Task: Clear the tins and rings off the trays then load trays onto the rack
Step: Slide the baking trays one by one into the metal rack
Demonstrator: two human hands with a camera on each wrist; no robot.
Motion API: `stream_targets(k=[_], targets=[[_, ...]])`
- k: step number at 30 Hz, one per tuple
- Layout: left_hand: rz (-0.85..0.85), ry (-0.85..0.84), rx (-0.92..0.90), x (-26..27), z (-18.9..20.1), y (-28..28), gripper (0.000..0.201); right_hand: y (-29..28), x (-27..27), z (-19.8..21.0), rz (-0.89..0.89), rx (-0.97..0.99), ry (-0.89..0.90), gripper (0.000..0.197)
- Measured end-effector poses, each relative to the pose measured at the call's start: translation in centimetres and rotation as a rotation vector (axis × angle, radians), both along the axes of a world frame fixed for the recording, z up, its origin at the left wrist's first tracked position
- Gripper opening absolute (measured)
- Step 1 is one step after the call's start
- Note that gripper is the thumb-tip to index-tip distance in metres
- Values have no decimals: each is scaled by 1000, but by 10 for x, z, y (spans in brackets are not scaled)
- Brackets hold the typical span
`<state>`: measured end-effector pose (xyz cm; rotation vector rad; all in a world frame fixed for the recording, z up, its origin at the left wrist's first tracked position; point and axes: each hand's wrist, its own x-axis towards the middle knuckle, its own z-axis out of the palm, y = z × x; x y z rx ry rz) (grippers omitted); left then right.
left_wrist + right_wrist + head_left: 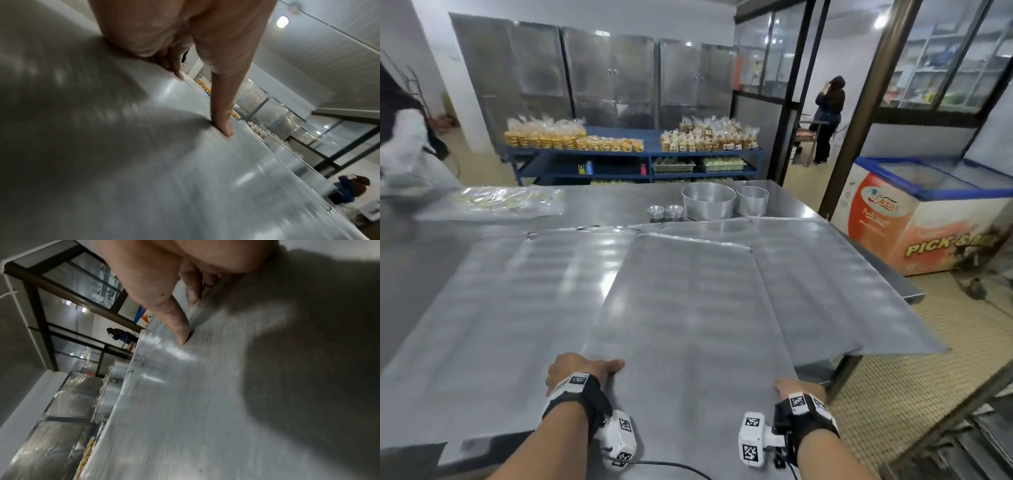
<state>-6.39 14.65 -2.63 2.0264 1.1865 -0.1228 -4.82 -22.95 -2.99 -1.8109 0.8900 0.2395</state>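
Three bare metal trays lie overlapping on the steel table [424, 260]. The middle tray [688, 308] sits over the left tray [517, 291] and the right tray [825, 281]. My left hand [582, 371] grips the middle tray's left edge near its front, thumb [223, 113] on top and fingers [172, 65] below. My right hand [791, 387] grips the right edge the same way, thumb [176, 321] pressed on the tray's surface [205, 402]. At the far end of the table stand a large round tin [709, 200], a smaller one [752, 200] and little fluted tins [664, 211].
A rack's metal frame [962, 428] rises at the lower right. A chest freezer [928, 219] stands right of the table. A plastic bag [506, 202] lies at the table's far left, where a person [407, 144] passes. Another person [828, 120] stands in the doorway.
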Motion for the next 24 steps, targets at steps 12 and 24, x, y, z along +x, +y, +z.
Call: stream_targets(k=[12, 24], targets=[[145, 12, -8, -36, -6, 132, 83, 146, 23, 25, 99, -83, 47, 21], [168, 30, -53, -34, -19, 246, 72, 265, 39, -4, 70, -57, 23, 29]])
